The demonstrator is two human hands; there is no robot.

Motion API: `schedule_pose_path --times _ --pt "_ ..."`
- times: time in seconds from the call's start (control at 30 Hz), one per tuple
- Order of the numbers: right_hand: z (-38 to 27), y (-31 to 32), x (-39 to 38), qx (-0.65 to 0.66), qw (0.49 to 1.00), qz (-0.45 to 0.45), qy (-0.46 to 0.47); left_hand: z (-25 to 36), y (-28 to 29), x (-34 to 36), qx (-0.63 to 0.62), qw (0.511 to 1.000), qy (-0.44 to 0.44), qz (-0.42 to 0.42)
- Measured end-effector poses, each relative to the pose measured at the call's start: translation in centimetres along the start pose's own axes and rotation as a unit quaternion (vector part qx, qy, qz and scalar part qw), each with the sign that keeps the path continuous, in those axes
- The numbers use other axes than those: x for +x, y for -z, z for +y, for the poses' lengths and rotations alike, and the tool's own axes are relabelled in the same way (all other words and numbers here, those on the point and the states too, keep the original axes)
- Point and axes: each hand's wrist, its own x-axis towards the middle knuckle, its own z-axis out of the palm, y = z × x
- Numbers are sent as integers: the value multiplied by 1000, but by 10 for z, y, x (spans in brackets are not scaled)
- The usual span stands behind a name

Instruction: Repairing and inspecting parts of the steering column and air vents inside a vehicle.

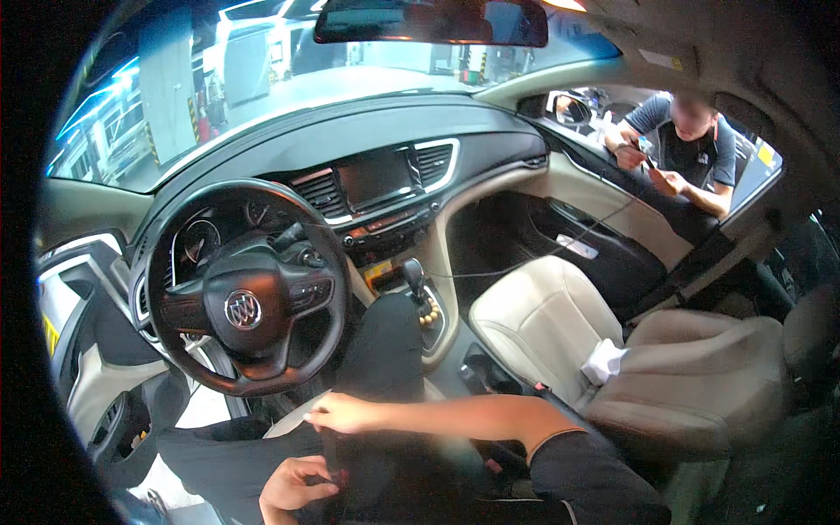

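Over my lap, my right hand (343,413) has its fingertips pressed together, with the forearm crossing from the right. Anything in that pinch is too small or hidden to make out. Lower and nearer, my left hand (296,486) curls its thumb and fingers toward each other beside a dark, faintly reddish spot I cannot identify. Both hands are above my dark trousers (381,367), short of the steering wheel (245,289) and not touching it.
The gear lever (414,273) stands on the centre console, a string of beads (429,311) beside it. A white crumpled cloth or paper (604,361) lies on the beige passenger seat (547,319). A thin cable (525,262) runs toward the passenger door. A person (687,144) leans at that window, holding something dark.
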Motion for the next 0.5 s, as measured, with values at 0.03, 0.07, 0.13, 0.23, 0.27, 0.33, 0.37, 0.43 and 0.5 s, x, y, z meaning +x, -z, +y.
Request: schedule_pose_path --times 0.03,0.07,0.13,0.23,0.27,0.33,0.37,0.43,0.5 --pt "1 4 -8 -12 1000 18 13 0 3 -4 33 999 24 -7" --pt "3 6 -23 39 998 9 -39 2 5 -7 67 996 50 -16" --pt "-6 22 -60 107 989 7 -102 11 -3 -11 79 993 59 61" --pt "3 27 -105 161 983 7 -87 4 -11 -15 44 977 135 162" --pt "12 32 -118 166 980 33 -108 3 -11 -13 80 967 152 188" --pt "22 45 -141 176 972 81 -132 -10 2 -7 178 952 109 222" --pt "31 52 -148 181 968 102 -137 -18 11 -5 191 951 111 216" --pt "50 57 -153 223 950 169 -136 -32 27 14 94 953 121 263" --pt "64 53 -149 303 922 198 -137 -6 23 28 189 944 130 235"
